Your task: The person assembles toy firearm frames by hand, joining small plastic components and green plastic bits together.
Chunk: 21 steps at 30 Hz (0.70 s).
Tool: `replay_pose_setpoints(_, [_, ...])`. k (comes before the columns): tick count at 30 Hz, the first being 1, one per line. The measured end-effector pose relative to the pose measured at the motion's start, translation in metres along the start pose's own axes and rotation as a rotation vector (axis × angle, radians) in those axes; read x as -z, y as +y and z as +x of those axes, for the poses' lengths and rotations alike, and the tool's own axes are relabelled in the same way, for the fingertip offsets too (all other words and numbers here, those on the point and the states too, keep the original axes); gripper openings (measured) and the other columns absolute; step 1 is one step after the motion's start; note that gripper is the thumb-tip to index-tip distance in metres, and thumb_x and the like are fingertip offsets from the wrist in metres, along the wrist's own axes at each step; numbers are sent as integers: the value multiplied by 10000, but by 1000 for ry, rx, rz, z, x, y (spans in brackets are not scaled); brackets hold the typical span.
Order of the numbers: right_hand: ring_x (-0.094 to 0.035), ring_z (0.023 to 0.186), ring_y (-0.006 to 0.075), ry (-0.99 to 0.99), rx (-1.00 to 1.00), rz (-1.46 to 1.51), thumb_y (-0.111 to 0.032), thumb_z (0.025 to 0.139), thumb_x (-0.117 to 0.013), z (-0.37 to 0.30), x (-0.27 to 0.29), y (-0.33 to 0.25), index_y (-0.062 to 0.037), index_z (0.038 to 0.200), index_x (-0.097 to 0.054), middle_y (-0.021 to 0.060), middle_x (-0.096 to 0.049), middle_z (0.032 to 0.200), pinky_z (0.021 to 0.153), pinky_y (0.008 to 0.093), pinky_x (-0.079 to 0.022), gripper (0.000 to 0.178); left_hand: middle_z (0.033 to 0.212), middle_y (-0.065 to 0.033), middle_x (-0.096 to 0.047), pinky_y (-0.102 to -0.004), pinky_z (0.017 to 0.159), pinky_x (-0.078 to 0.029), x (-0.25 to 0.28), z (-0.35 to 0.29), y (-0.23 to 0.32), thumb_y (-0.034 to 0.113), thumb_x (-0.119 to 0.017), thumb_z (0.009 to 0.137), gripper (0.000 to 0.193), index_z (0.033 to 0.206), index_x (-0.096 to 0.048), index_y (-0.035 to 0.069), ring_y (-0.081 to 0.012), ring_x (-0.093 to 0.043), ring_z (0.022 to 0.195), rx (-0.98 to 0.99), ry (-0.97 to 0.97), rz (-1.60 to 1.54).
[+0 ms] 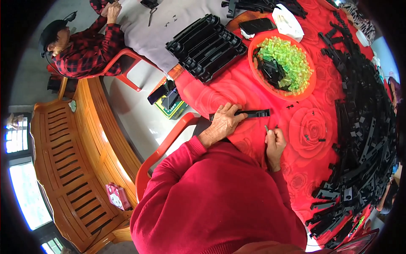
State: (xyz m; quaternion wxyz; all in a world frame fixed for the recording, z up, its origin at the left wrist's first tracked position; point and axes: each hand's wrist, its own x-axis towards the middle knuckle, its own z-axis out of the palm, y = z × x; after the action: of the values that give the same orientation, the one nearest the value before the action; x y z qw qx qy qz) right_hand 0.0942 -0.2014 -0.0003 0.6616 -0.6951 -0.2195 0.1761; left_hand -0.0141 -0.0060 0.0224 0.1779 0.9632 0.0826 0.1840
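A long black plastic strip (257,113) lies crosswise on the red tablecloth before me. My left hand (225,122) grips its left part, fingers bent over it, hiding much of that end. To the right and a little nearer, my right hand (275,144) is closed in a pinch. A small dark piece (267,127) sticks out of its fingertips, too small to name. Several small black bits (308,137) are scattered on the cloth beyond it. Past both hands stands an orange-red bowl (313,80) with yellow-green translucent pieces (292,59) and black parts (272,73).
Black plastic parts (359,156) lie heaped along the right side. Stacked long black trays (207,46) sit at the far left of the tablecloth, with a black phone (257,26) and white tissue pack (288,22) beyond. A wooden bench (63,156) and another person (86,51) are to the left.
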Motion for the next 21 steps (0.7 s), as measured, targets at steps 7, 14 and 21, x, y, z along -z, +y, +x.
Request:
replay_pose_setpoints(7, [-403, 544, 39, -2, 8, -4, -99, 915, -556, 3, 1, -3, -54, 729, -439, -25, -458, 584, 483, 208, -320, 224, 1036, -78, -585, -390, 719, -460, 6, 4, 4, 115, -645, 730, 229, 955, -679, 143, -253, -529, 865, -10, 73, 16])
replay_pose_setpoints(14, [-387, 536, 39, -11, 18, -20, -106, 909, -566, 2, 1, -1, -52, 732, -451, -31, -436, 578, 482, 214, -310, 218, 905, -81, -574, -381, 644, -458, 81, 26, -14, 54, -661, 699, 248, 934, -670, 133, -272, -527, 765, 70, 300, 139])
replay_pose_setpoints(21, [-393, 535, 39, -15, 25, -24, -122, 906, -575, 0, 0, 0, -43, 745, -479, -32, -436, 577, 480, 215, -309, 204, 925, -84, -560, -409, 744, -394, 118, 107, -85, 102, -671, 726, 239, 957, -671, 159, -282, -495, 879, 188, 454, 399])
